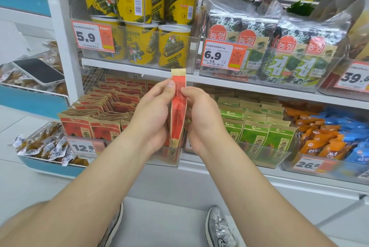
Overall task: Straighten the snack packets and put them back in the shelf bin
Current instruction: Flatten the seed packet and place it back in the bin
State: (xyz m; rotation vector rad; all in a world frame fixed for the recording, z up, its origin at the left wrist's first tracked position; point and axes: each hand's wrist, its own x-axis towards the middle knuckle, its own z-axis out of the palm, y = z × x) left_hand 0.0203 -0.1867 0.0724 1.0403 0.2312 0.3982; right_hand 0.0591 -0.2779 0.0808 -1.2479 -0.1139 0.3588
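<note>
**Red packet held edge-on between both hands above the bin**

A slim red snack packet with kraft-paper ends [179, 105] is held upright and edge-on to the camera, in front of the white shelf edge [259, 85]. It is pinched from both sides. The left hand [153, 115] is closed on its left face, the thumb laid along the upper part just below the tan top seal. The right hand [201, 115] is closed on its right face, the fingertips [184, 92] pressed against the packet at about the same height as the left thumb. The top seal stands clear above both sets of fingers, and the folded bottom end shows below the palms.

Directly beneath and behind the fingers, the clear plastic shelf bin [173, 155] is seen, filled with rows of matching red and kraft-paper packets [93, 127]; those at the back left lie tilted and uneven. The held packet is above the bin's right front corner; whether it touches the packets inside cannot be told. An orange price tag reading 12.8 [83, 148] is fixed to the bin front, below and left of the left wrist. To the right of the right hand, green and kraft-paper packets [259, 133] are ranged upright in a neighbouring clear bin.
</note>
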